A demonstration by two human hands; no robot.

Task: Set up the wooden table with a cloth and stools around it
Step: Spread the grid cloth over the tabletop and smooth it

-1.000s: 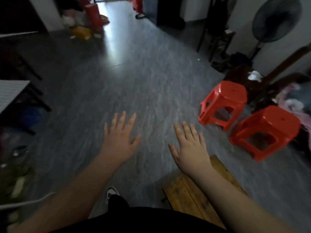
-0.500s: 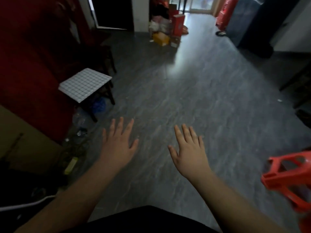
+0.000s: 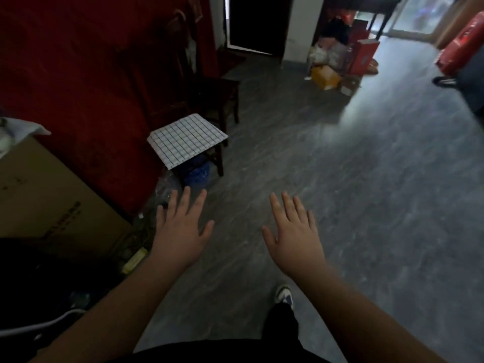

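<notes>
Both the left hand (image 3: 180, 231) and right hand (image 3: 296, 237) are held flat, fingers spread, nothing gripped. At eleven o'clock a checked cloth (image 3: 187, 138) is draped on a small table (image 3: 219, 163); it is judged light and limp, best pinched at two corners.

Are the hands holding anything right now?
No. The left hand and right hand are both open with fingers spread, held out over the grey floor, holding nothing.

Two hands (image 3: 180, 231) (image 3: 293, 237), one checked cloth (image 3: 187, 140), one dark chair (image 3: 214, 93), one cardboard box (image 3: 47, 195), perhaps one shoe (image 3: 284, 297).
</notes>
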